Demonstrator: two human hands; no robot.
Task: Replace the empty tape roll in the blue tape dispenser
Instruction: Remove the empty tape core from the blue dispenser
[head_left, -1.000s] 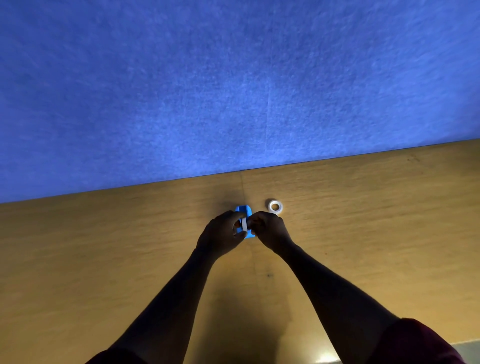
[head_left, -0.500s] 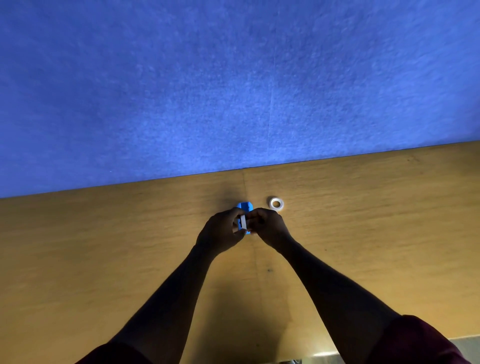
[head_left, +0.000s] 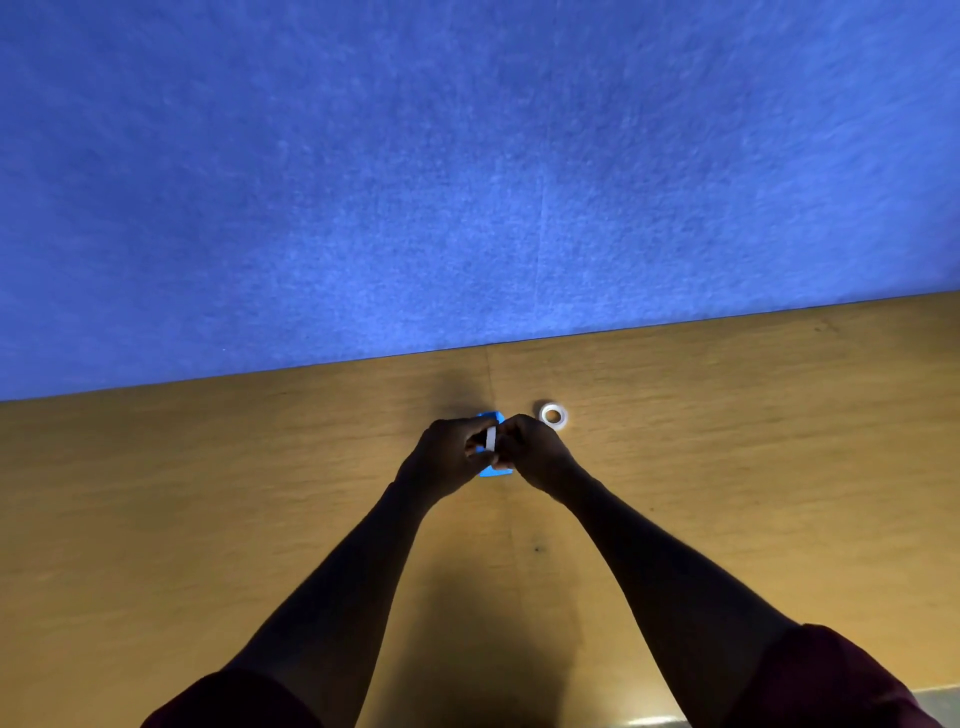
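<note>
The blue tape dispenser (head_left: 492, 415) lies on the wooden table (head_left: 208, 493), mostly hidden under my hands; only its far end and near edge show. My left hand (head_left: 447, 457) and my right hand (head_left: 530, 454) meet above it, both pinching a white tape roll (head_left: 490, 439) held on edge between the fingertips. A second white tape ring (head_left: 554, 415) lies flat on the table just right of my right hand, untouched.
A blue felt partition (head_left: 467, 182) rises along the table's far edge, close behind the dispenser. A small dark speck (head_left: 536, 549) marks the wood between my forearms. Bare wood stretches left and right of my arms.
My hands have stayed together over the dispenser, shifting only slightly; the white roll between my fingers stays upright. The loose ring has not moved.
</note>
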